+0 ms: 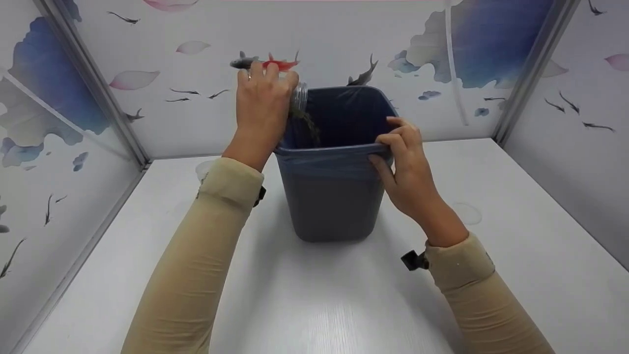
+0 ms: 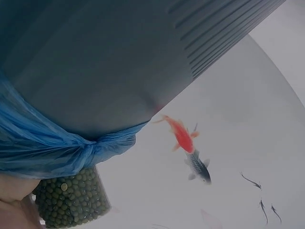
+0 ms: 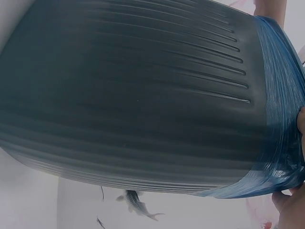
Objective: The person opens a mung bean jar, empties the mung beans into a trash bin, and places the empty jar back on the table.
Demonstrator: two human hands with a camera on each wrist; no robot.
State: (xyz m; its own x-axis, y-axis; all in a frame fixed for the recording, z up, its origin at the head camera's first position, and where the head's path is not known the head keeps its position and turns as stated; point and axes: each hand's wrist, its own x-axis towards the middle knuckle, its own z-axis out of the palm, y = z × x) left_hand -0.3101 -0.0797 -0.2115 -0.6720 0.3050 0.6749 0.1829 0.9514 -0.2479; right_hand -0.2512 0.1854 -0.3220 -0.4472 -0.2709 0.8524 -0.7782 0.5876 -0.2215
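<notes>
A dark grey trash bin (image 1: 334, 211) stands upright on the white table, with a blue plastic bag (image 1: 324, 162) folded over its rim. My left hand (image 1: 264, 105) grips a clear jar (image 1: 300, 97), tilted with its mouth over the bin's left side. Small green beans (image 1: 309, 128), which look like mung beans, stream from the mouth into the bin. In the left wrist view, many beans (image 2: 71, 198) still sit inside the jar. At the bin's near right corner, my right hand (image 1: 408, 164) pinches the bagged rim between thumb and fingers. The bin's bottom is hidden.
A translucent round piece (image 1: 202, 170) lies on the table (image 1: 324, 295) beyond the left sleeve. Right of the bin lies a faint clear disc (image 1: 467, 213). Panels (image 1: 334, 29) printed with fish and petals enclose the back and sides.
</notes>
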